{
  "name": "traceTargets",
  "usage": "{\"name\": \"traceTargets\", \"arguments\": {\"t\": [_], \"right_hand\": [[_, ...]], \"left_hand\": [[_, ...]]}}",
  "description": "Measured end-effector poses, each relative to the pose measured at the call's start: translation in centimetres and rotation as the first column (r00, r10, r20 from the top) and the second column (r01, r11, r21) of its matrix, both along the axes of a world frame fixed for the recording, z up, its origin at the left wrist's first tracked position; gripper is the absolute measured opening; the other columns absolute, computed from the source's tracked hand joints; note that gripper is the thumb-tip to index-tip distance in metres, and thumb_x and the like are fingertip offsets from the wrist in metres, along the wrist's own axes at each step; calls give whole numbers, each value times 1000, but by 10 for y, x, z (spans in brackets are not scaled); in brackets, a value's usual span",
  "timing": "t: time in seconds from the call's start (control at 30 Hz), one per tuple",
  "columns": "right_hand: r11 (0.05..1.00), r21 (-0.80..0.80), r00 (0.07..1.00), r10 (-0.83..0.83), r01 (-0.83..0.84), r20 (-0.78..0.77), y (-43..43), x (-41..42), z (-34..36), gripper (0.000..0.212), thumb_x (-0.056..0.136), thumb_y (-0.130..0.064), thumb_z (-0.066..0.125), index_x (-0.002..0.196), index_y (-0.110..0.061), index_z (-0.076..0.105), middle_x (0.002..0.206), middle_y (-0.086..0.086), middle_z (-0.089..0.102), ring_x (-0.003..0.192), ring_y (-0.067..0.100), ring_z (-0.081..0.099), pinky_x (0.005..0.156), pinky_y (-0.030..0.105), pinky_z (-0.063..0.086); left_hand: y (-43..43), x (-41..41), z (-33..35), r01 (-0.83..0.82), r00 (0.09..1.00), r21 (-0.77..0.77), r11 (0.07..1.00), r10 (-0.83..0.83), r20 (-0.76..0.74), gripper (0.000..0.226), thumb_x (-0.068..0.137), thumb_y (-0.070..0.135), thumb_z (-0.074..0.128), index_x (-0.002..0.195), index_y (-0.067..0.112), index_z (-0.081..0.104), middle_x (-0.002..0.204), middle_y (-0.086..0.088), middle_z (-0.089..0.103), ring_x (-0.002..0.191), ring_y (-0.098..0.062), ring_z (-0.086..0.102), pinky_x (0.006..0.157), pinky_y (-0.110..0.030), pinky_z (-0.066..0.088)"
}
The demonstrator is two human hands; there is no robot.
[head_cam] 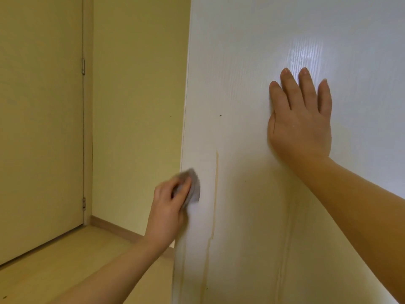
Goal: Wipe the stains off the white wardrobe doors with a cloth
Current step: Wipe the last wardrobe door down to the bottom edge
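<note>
The white wardrobe door (pixel 241 62) fills the right half of the view. A yellowish drip stain (pixel 216 183) runs down it, and a fainter streak (pixel 291 227) lies further right. A small dark speck (pixel 220 115) sits above the drip stain. My left hand (pixel 169 207) grips a grey cloth (pixel 192 185) and presses it on the door near its left edge, just left of the drip stain. My right hand (pixel 301 115) lies flat on the door higher up, fingers straight and spread.
A yellow wall (pixel 135 95) stands left of the wardrobe. A closed room door (pixel 39 117) with two hinges is at far left. A wooden floor (pixel 65 260) and a skirting board (pixel 114 227) run below.
</note>
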State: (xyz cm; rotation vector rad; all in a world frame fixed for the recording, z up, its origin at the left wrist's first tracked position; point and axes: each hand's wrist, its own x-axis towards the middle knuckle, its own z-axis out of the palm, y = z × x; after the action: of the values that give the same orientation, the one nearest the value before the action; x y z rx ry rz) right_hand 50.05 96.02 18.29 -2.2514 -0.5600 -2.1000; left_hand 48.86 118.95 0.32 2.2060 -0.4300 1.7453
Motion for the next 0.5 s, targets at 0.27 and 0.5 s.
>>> {"name": "traceTargets", "arguments": {"t": [0.27, 0.5], "right_hand": [[1000, -6, 999, 8, -8, 49, 0, 3, 1, 42, 92, -8, 38, 134, -2, 44, 145, 18, 36, 137, 39, 26, 110, 52, 10], [1000, -4, 997, -11, 12, 82, -1, 5, -1, 41, 91, -4, 42, 131, -2, 46, 143, 19, 39, 134, 40, 30, 109, 53, 14]], "left_hand": [[-33, 9, 25, -71, 984, 71, 995, 58, 168, 52, 77, -1, 39, 125, 12, 51, 117, -11, 45, 100, -30, 41, 87, -33, 33], [-33, 14, 82, -37, 988, 18, 999, 34, 149, 50, 79, 1, 40, 126, 10, 55, 119, -13, 51, 98, -29, 41, 88, -29, 30]]}}
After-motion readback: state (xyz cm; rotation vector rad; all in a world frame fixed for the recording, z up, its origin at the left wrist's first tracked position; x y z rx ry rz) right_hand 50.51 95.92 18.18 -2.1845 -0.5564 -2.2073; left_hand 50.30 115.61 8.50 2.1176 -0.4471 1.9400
